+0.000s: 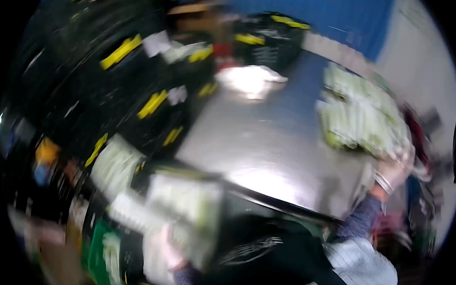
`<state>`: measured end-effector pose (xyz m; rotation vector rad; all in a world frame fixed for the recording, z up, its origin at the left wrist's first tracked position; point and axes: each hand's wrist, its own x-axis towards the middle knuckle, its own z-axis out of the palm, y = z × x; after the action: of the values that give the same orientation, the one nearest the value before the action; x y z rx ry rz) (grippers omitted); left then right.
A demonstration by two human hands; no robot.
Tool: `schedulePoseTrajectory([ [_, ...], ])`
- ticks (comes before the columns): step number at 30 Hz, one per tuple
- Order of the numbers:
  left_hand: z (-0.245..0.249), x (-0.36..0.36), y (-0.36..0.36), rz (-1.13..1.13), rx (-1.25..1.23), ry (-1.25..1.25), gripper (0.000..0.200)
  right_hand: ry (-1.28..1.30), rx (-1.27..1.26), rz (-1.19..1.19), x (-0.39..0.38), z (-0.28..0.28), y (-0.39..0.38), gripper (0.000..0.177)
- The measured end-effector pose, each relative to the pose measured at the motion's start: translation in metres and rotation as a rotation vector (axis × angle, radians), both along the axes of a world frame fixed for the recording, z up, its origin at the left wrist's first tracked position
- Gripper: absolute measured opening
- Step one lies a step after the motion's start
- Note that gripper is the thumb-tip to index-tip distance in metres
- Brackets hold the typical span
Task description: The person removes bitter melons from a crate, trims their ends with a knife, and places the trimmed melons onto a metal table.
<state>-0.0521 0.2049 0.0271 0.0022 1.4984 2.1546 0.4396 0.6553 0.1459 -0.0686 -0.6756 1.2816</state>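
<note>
A blurred pale green and white bundle [183, 201] lies at the lower left, with my left hand [165, 248] at its lower edge; motion smears the fingers. More pale bundles [115, 168] are just left of it. On the far right of the metal table [253, 138] rests a stack of pale green and white packets [362, 114]. My right hand [395, 171], with a white band at the wrist, is at the near right corner of this stack. Its fingers are too blurred to make out.
Dark wrapped stacks with yellow tape [120, 52] rise at the left. A white crumpled item [250, 80] lies on the table's far left part, near a dark wrapped bundle [271, 43]. A green crate [101, 253] stands at the lower left. Blue sheeting [338, 18] hangs behind.
</note>
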Motion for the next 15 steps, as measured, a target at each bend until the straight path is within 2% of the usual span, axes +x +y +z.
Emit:
schedulePoseTrajectory([
  [1, 0.01, 0.01, 0.005, 0.089, -0.119, 0.079, 0.031, -0.162, -0.081, -0.199, -0.005, -0.003, -0.008, 0.026],
  [3, 0.021, 0.025, 0.017, 0.21, -0.303, 0.217, 0.029, -0.642, -0.15, -0.569, -0.028, -0.017, -0.016, 0.034],
  [4, 0.03, 0.018, 0.023, 0.209, -0.298, 0.288, 0.03, -0.793, -0.157, -0.64, -0.051, -0.029, -0.019, 0.038],
  [5, 0.036, 0.024, 0.029, 0.207, -0.27, 0.335, 0.032, -0.841, -0.148, -0.581, -0.058, -0.044, -0.017, 0.043],
  [7, 0.048, 0.028, 0.021, 0.217, -0.163, 0.335, 0.037, -0.711, -0.311, 0.049, -0.097, -0.096, 0.03, 0.041],
  [8, 0.051, 0.029, 0.017, 0.175, 0.011, 0.203, 0.038, -0.734, -0.471, 0.141, -0.161, -0.065, -0.018, 0.037],
  [9, 0.051, 0.032, 0.013, 0.173, 0.037, 0.195, 0.041, -0.746, -0.633, 0.234, -0.229, -0.032, -0.069, 0.034],
  [10, 0.048, 0.017, 0.003, 0.157, 0.073, 0.174, 0.044, -0.936, -0.397, 0.237, -0.282, -0.021, -0.122, 0.034],
  [11, 0.042, 0.016, 0.002, 0.157, 0.198, 0.14, 0.044, -1.038, -0.369, 0.424, -0.306, -0.03, -0.141, 0.034],
  [12, 0.035, 0.017, -0.001, 0.163, 0.319, 0.105, 0.045, -1.194, 0.039, 0.52, -0.326, -0.043, -0.154, 0.034],
  [14, 0.034, 0.021, -0.008, 0.217, 0.488, 0.089, 0.048, -1.242, 0.125, 0.984, -0.356, -0.028, -0.203, 0.029],
  [15, 0.042, 0.025, -0.008, 0.264, 0.544, 0.112, 0.05, -1.279, 0.268, 1.049, -0.367, -0.025, -0.223, 0.028],
])
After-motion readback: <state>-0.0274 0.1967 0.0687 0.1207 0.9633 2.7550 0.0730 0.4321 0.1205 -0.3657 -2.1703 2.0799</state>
